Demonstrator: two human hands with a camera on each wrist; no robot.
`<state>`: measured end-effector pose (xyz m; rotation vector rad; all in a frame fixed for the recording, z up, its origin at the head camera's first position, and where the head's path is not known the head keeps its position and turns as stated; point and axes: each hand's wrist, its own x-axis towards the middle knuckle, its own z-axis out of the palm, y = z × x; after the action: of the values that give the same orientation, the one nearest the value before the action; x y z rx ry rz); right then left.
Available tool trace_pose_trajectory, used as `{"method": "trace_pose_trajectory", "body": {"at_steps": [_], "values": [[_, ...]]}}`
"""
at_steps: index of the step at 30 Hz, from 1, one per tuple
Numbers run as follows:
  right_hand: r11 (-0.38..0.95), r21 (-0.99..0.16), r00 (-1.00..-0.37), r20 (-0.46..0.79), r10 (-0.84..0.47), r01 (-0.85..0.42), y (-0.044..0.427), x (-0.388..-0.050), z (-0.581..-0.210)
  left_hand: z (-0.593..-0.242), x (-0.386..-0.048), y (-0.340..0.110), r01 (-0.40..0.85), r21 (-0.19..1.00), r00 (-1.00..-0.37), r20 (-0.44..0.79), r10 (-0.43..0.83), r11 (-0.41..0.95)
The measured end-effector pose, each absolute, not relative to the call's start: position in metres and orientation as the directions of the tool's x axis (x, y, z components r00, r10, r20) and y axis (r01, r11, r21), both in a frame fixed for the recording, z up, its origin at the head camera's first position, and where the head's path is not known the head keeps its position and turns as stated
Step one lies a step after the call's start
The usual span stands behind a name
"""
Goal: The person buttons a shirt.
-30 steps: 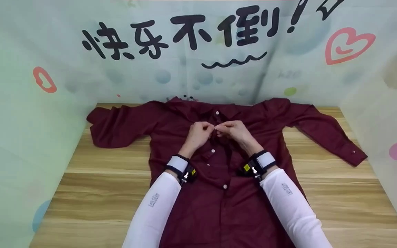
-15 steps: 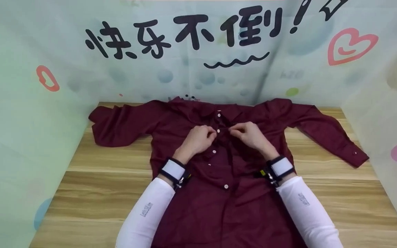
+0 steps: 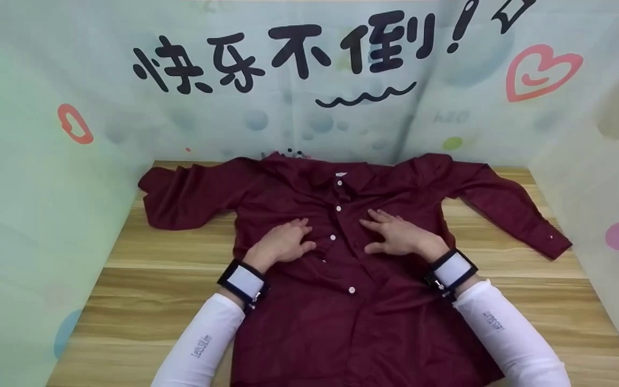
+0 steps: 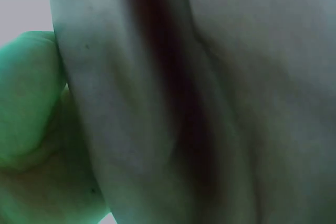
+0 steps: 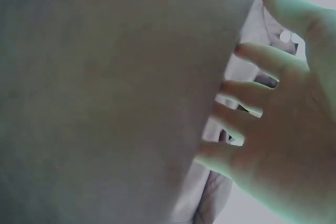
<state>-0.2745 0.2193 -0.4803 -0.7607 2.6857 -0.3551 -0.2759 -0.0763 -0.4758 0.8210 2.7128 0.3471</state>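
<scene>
A maroon long-sleeved shirt [image 3: 299, 322] lies front up, its collar at the far side. White buttons run down its front, among them a top button [image 3: 339, 183], one beneath it [image 3: 338, 208] and a lower one [image 3: 352, 290]. My left hand [image 3: 283, 240] rests on the left chest of the shirt with straight, slightly spread fingers. On the other side of the button line, my right hand [image 3: 400, 234] rests on the cloth, fingers spread. The right wrist view shows this hand [image 5: 273, 114] with its fingers apart. Blurred cloth fills most of the left wrist view.
The shirt lies on a wooden table [image 3: 164, 290]. A pale printed curtain [image 3: 256, 97] with black characters and a red heart stands behind and along both sides. One sleeve [image 3: 191, 196] is bunched at left; the other sleeve [image 3: 513, 204] stretches out to the right.
Both hands pinched the shirt by the second button a second ago. They have since let go, moved apart and nearer, and now lie spread on the cloth. The front placket lies flatter.
</scene>
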Motion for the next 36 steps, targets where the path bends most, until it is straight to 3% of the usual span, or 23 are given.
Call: {"method": "trace_pose_trajectory", "body": {"at_steps": [16,21,28,36], "values": [[0.9,-0.316,-0.845,-0.35,-0.404,-0.3,0.204,-0.317,-0.475,-0.485,-0.317,-0.07,0.449,0.288,-0.837,-0.194,0.511,0.846],[0.902,-0.323,-0.836,-0.374,-0.4,-0.287,0.202,-0.318,-0.472,-0.479,-0.306,-0.064,0.468,0.269,-0.838,-0.165,0.519,0.842],[0.877,-0.393,-0.823,-0.375,-0.426,-0.274,0.205,-0.309,-0.456,-0.473,-0.282,-0.045,0.57,0.202,-0.809,-0.029,0.587,0.796],[0.833,-0.436,-0.818,-0.3,-0.492,-0.341,0.207,-0.295,-0.426,-0.474,-0.272,-0.036,0.496,0.113,-0.866,-0.01,0.5,0.861]]}}
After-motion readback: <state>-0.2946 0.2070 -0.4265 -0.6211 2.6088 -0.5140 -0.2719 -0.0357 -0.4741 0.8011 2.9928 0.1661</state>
